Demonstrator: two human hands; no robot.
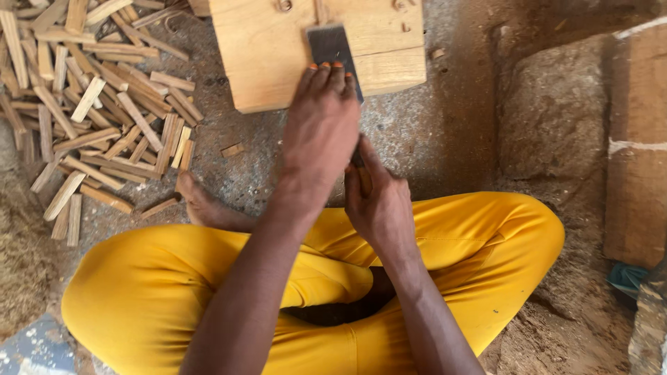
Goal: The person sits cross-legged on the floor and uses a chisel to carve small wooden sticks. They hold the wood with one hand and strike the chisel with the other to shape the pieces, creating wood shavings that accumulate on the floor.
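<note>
Sitting posture: a person is seen from above, cross-legged on the floor (445,132), in yellow trousers (160,285), one bare foot (198,201) tucked at the left knee.
Floor: grey, gritty, dusted with sawdust; a loose heap of shavings (21,257) is banked at the lower left edge.
Surroundings: a rough stone block (556,111) is set at the right, with a weathered timber beam (636,146) just beyond it; a scrap of teal material (625,278) is wedged low by the beam.
Work surface: a pale wooden block (271,55) lies on the floor ahead of the knees, serving as the desk; small metal hooks are fixed near its far edge.
Tool: a flat dark metal blade (330,45) is laid across the wooden block, its lower part hidden under the hands.
Left hand (319,132): pressed flat, fingers together, on top of the blade, fingertips reaching onto the block's surface.
Right hand (379,205): closed around the near end of the tool, just below the left hand; the gripped part itself is mostly hidden.
Stick pile (90,97): many short cut wooden sticks are scattered in a heap on the floor at the upper left, well apart from the hands.
Containers: no contents to be recorded.
</note>
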